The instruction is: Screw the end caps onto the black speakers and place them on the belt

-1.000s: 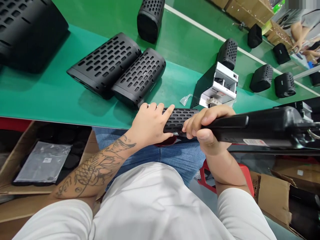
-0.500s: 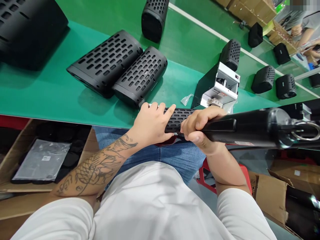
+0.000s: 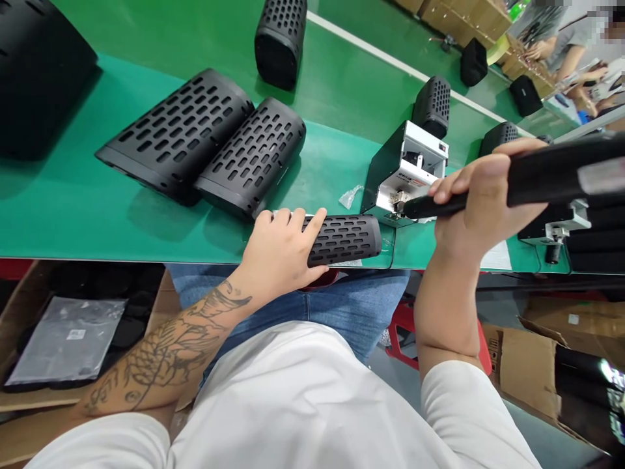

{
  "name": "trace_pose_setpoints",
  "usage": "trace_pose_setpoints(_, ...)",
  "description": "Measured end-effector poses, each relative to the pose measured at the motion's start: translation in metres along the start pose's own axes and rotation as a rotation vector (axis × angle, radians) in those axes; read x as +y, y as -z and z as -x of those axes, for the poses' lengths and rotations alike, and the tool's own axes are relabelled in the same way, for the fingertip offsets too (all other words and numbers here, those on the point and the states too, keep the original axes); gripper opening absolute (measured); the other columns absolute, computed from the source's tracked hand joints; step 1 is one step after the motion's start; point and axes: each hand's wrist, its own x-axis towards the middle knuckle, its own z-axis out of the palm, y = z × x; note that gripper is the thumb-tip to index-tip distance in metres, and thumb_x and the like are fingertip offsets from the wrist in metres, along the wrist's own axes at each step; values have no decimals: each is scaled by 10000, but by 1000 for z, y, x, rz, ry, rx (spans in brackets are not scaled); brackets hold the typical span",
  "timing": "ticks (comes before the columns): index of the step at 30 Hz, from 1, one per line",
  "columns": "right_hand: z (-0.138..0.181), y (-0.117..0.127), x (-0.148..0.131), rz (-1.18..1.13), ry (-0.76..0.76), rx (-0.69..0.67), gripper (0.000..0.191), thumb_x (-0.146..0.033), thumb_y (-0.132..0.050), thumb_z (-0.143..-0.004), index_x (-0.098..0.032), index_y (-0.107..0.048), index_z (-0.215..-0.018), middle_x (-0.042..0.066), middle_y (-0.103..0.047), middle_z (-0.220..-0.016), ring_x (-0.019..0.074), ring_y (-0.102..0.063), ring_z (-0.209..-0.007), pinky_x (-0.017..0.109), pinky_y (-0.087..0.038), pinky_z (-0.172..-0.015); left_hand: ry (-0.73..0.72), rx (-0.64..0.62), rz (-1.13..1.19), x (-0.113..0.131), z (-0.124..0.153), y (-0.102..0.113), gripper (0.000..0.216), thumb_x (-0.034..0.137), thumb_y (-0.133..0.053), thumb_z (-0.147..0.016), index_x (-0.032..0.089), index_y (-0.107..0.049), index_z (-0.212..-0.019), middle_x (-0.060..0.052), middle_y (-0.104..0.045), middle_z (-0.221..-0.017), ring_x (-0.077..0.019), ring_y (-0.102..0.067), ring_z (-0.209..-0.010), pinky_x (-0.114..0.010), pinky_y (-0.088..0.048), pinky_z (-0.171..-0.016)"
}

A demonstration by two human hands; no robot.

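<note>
My left hand [image 3: 282, 251] is wrapped round the near end of a black perforated speaker shell [image 3: 344, 238] lying at the front edge of the green table [image 3: 88, 208]. Gripped in my right hand [image 3: 481, 202] is a black electric screwdriver [image 3: 547, 176], raised above the table. Its tip points left at the small white and black screw feeder box [image 3: 403, 172]. The shell's far end lies free, a little left of and below the screwdriver tip.
Two larger perforated shells [image 3: 209, 146] lie side by side behind my left hand. More black shells [image 3: 280, 39] stand along the green conveyor. Cardboard boxes [image 3: 73, 326] sit under the table at left and right. Another person's hands [image 3: 541, 49] work at the far right.
My right hand has lifted the screwdriver off the shell's end and swung it up and right toward the feeder box. My left hand has stayed on the shell.
</note>
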Motion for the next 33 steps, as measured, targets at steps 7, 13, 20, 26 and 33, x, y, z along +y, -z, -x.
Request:
trace_pose_setpoints(7,-15,61,76,115,-168,-45,536,-666,-1098,-947,-365,-664,-1038,-115,-640,-665,144,-537,-550,401,-522,-598,-127,309,319,-33,21,-26,763,565,-722,-1023,242,-729,-1714,-238,-745,-1677,-492,-748,-1491,-710,-571,-1340)
trace_pose_setpoints(13,-3,64,57,155,-152,-74,438,-637,-1050,-1013,-379,-699,-1053,-93,-691,-685,171,-593,-578,438,-580,-636,-96,577,497,-61,47,-81,967,500,-745,-1017,212,-442,-1889,-282,-610,-1802,-506,-630,-1696,-734,-552,-1418)
trace_pose_setpoints(20,16,2,-23,-32,23,9,468,-627,-1069,-971,-326,-711,-981,-122,-599,-621,137,-545,-418,322,-575,-473,-50,496,557,-66,42,-110,1376,438,-1009,-899,254,-168,-1973,-311,-480,-1920,-508,-528,-1818,-715,-489,-1490)
trace_pose_setpoints(26,66,-59,-76,-277,-199,-447,412,-676,-1021,-1015,-380,-736,-1050,-110,-659,-650,150,-542,-387,368,-653,-506,-24,477,575,-63,41,-109,1407,419,-1091,-875,254,-211,-1960,-319,-505,-1904,-513,-518,-1832,-717,-472,-1507)
trace_pose_setpoints(33,103,-95,-23,-242,-373,-665,757,-977,-1021,-792,-399,-675,-1137,-95,-642,-683,241,-678,-592,457,-695,-655,-104,596,734,-66,33,-127,1245,630,-1050,-928,310,-359,-1913,-239,-518,-1900,-488,-530,-1817,-736,-445,-1535)
